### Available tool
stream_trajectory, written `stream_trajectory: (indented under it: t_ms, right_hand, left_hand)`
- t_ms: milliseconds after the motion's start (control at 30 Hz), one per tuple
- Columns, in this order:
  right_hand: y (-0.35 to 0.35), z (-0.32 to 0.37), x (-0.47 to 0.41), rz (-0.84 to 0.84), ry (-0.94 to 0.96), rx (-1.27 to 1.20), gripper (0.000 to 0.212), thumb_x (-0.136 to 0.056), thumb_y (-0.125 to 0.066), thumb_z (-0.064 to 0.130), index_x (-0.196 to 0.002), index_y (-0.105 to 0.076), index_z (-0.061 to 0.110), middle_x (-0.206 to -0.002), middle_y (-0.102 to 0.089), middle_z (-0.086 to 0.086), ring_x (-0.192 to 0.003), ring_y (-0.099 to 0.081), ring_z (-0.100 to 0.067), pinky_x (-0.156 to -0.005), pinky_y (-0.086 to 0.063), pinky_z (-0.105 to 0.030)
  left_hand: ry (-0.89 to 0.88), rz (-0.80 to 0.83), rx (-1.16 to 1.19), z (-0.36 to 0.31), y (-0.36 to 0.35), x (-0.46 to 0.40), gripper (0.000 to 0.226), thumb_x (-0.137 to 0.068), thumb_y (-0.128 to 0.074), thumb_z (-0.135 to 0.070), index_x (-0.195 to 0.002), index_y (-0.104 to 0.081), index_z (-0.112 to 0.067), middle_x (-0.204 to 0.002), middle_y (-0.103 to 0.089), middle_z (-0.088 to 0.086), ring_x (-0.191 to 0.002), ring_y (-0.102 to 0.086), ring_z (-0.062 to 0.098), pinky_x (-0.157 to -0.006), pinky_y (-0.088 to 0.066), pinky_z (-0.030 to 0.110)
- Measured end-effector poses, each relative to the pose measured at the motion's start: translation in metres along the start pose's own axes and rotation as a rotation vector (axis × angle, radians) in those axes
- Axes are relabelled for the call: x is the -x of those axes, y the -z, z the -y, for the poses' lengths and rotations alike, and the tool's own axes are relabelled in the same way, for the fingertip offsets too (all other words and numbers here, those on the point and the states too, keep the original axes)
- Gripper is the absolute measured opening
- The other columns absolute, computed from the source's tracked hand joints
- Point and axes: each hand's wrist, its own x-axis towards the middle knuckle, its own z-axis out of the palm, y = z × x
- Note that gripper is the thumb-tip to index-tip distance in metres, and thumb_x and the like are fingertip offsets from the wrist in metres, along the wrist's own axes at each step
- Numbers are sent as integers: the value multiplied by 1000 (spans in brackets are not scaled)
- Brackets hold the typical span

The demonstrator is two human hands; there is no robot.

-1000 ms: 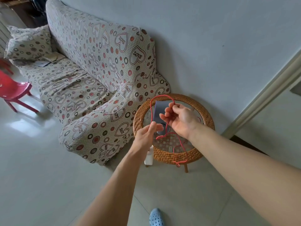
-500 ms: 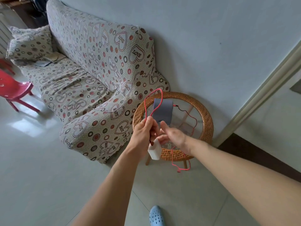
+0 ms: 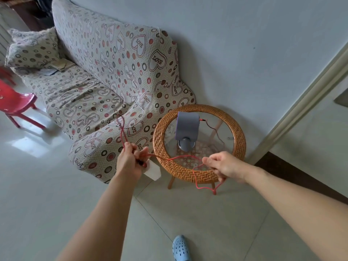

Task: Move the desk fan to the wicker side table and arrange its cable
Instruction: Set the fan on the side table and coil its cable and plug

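One grey desk fan (image 3: 187, 129) stands upright on the glass surface of the round wicker side table (image 3: 239, 146), beyond both hands. One red cable (image 3: 180, 157) stretches between them: left hand (image 3: 130, 162) clenched on a looped bundle with a white plug adapter (image 3: 153, 171), right hand (image 3: 225, 166) pinching the strand. Sofa cover (image 3: 120, 76) hearts read "LOVE".

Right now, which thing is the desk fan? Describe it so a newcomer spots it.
Find the patterned sofa; at its near end stands a round wicker side table with a glass top. The desk fan stands upright on that glass: a grey drum on a small round base, red cable plugged into its side.
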Motion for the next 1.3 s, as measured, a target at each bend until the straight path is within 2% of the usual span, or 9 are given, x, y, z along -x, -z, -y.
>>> stream_trajectory:
  t_ms: [133, 267, 533, 633, 733, 867, 1033, 1133, 1300]
  right_hand:
    - [18, -14, 0, -50, -59, -129, 39, -94, -54, 39, -64, -47, 16, -44, -35, 5, -43, -33, -13, -60, -44, -32]
    - [34, -16, -1, -165, -114, -303, 37, -96, -51, 36, -66, -45, 15, -48, -40, 2, -44, -33, -14, -57, -39, -32]
    - [5, 43, -21, -286, -174, -1196, 32, -102, -33, 11, -74, -48, 9, -60, -41, -3, -51, -33, -14, -55, -40, -28]
    - [-8, 63, -28, -323, -120, -1376, 34, -102, -32, 11, -72, -47, 9, -61, -40, -3, -52, -33, -14, -58, -43, -30]
    - [-19, 76, -36, -382, -82, -1465, 34, -102, -32, 11, -70, -45, 10, -57, -38, -2, -49, -33, -13, -60, -44, -30]
    - [-23, 82, -41, -448, -80, -1526, 35, -101, -37, 14, -68, -45, 8, -57, -40, -6, -51, -40, -16, -61, -49, -34]
    - [-18, 81, -49, -480, -93, -1535, 28, -101, -38, 11, -74, -46, 8, -59, -41, -5, -50, -40, -14, -61, -53, -38]
    - [-12, 76, -51, -492, -171, -1252, 24, -99, -42, 5, -78, -53, 4, -65, -50, -9, -58, -50, -18, -62, -53, -39]
    - [-8, 57, -49, -566, -200, -708, 22, -95, -42, -1, -93, -64, 3, -76, -61, -11, -68, -58, -20, -65, -56, -34]
  left_hand:
    - [16, -7, 95, -1, 11, -5, 40, -103, -34, -41, -74, -46, -17, -40, -32, -6, -40, -45, 14, -43, -42, 22]
    - [-29, 14, 107, 3, 14, -9, 41, -104, -34, -39, -71, -46, -16, -40, -28, -7, -32, -26, 9, -38, -36, 20]
    - [-235, 270, -653, 41, -10, 18, 34, -102, -41, -30, -77, -53, -10, -55, -43, -4, -46, -31, 11, -42, -26, 25]
    - [-231, 340, -708, 58, -28, 35, 35, -102, -42, -22, -79, -63, -8, -71, -70, 4, -43, -39, 5, -46, -30, 22]
    - [-195, 373, -644, 67, -45, 48, 31, -103, -40, -18, -97, -65, 0, -101, -73, 19, -39, -49, -5, -51, -35, 18]
    - [-184, 448, -631, 74, -53, 54, 37, -105, -36, -15, -113, -63, 9, -101, -70, 16, -45, -55, -8, -48, -39, 6]
    - [-119, 572, -674, 74, -53, 57, 29, -104, -39, -21, -94, -64, -8, -66, -59, -11, -45, -48, -6, -49, -37, 8]
    - [-133, 576, -711, 71, -51, 53, 35, -104, -38, -25, -77, -58, -15, -50, -50, -17, -48, -40, 1, -52, -33, 18]
    - [-170, 476, -629, 68, -50, 41, 39, -105, -34, -32, -73, -48, -16, -60, -35, -5, -52, -30, 9, -50, -27, 22]
